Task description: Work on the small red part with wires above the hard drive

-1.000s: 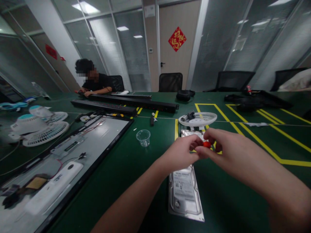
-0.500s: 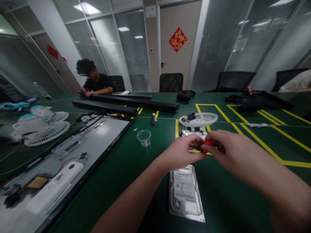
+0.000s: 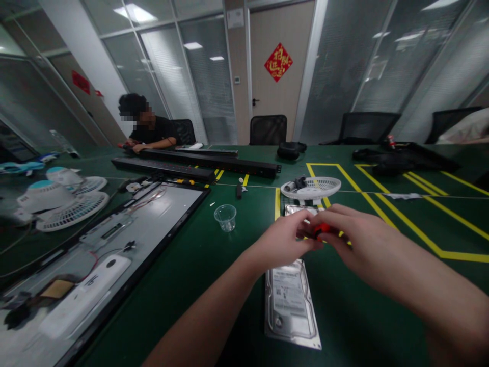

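Both hands meet in front of me, above the far end of a silver hard drive (image 3: 290, 300) lying label up on the table. My right hand (image 3: 355, 229) pinches a small red-and-black piece (image 3: 323, 229), most of it covered by fingers. Close against it, my left hand (image 3: 286, 237) has its thumb and fingers curled round something dark that I cannot make out. Behind the hands, another silver metal part (image 3: 300, 209) shows in part. A clear plastic cup (image 3: 225, 218) stands to the left of my left hand.
An opened flat panel (image 3: 168, 204) with a white bar-shaped part (image 3: 86, 295) fills the left. White fan parts (image 3: 64, 209) lie beyond it. A white fan grille (image 3: 311, 188) and long black bars (image 3: 206, 162) lie farther back. Someone in black (image 3: 153, 130) sits across the table.
My right hand has turned slightly, its fingers now farther over the red-and-black piece. My left hand stays nearly in place. The hard drive and cup have not moved on the table.
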### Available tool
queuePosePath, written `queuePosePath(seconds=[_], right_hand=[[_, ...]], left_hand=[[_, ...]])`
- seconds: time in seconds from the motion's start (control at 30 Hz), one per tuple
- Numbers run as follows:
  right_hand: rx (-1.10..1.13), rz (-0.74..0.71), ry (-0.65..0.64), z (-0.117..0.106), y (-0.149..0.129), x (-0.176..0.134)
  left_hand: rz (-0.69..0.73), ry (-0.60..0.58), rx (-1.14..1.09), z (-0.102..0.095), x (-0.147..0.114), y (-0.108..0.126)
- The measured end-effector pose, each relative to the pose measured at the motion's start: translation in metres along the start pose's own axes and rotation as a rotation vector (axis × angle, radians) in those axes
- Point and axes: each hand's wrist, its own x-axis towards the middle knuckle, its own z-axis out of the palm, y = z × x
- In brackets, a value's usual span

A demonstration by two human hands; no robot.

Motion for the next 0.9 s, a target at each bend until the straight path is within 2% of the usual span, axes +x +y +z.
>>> queuePosePath(seconds=[0.13, 0.37, 0.53, 0.63, 0.77, 0.9], right_hand=[[-0.016, 0.03, -0.035, 0.0, -0.001, 0.002], [-0.097, 0.164, -0.035, 0.001, 0.003, 0.006], [-0.156, 0.261, -0.046, 0.005, 0.003, 0.009], [-0.186, 0.304, -0.07, 0.005, -0.002, 0.01], [-0.166, 0.27, -0.032, 0.002, -0.004, 0.007], [-0.008, 0.133, -0.014, -0.003, -0.003, 0.002]], left_hand=[[0.024, -0.038, -0.03, -0.003, 0.0, 0.003], [0.026, -0.003, 0.016, -0.011, -0.001, 0.014], [0.065, -0.025, 0.082, -0.005, -0.001, 0.009], [0.057, 0.015, 0.206, 0.001, -0.001, 0.008], [0.018, 0.055, 0.195, 0.003, -0.002, 0.009], [0.023, 0.022, 0.076, -0.001, -0.001, 0.005]])
